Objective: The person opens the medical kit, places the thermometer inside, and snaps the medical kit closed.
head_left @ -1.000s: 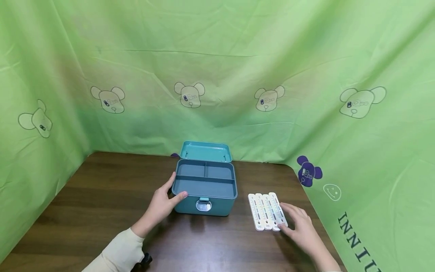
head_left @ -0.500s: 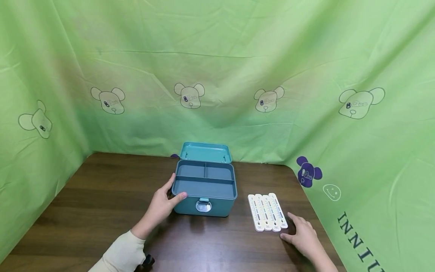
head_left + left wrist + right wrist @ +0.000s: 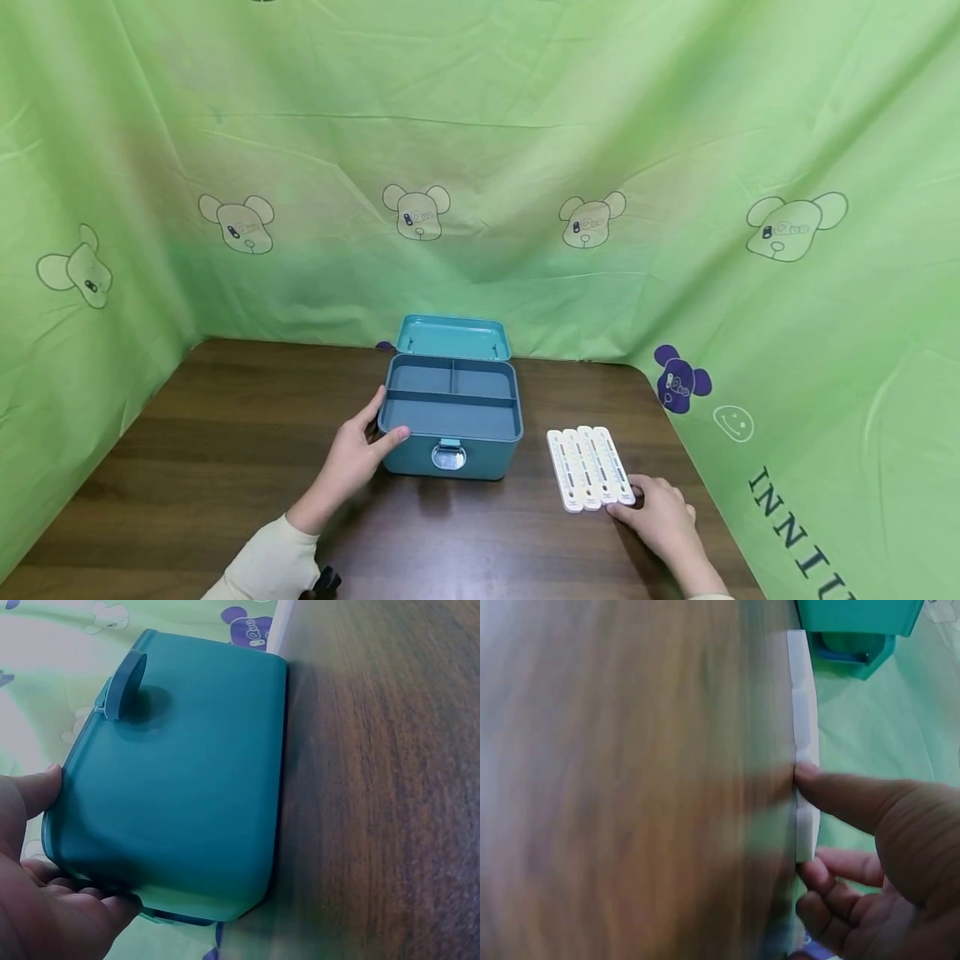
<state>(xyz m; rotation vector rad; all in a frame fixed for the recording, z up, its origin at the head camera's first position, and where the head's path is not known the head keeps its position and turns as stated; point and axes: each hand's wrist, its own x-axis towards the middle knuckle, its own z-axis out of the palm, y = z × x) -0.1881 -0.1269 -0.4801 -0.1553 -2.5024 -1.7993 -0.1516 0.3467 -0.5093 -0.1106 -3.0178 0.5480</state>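
A teal storage box (image 3: 450, 454) stands on the table with its lid (image 3: 453, 337) raised at the back. Its grey tray (image 3: 450, 415), divided into 3 compartments, holds nothing visible. My left hand (image 3: 358, 446) grips the box's front left corner, the thumb on the front rim and the fingers along the left side. To the right of the box, several white plastic strips (image 3: 583, 468) with rounded ends and small printed marks lie side by side. At their near right corner is my right hand (image 3: 660, 512). Its thumb (image 3: 840, 791) presses one strip's near end; the curled fingers are by the right side.
Brown wooden table (image 3: 240, 433) surrounds the box and strips. Green cloth (image 3: 480, 125) printed with bear heads hangs behind and along both sides. A metal clasp (image 3: 448, 456) hangs on the box front. Something small and black (image 3: 324, 582) shows beside the left sleeve.
My right hand drew back from the strips, then returned to touch their near right corner. One strip has slid slightly away from me. The left hand and box stay in place.
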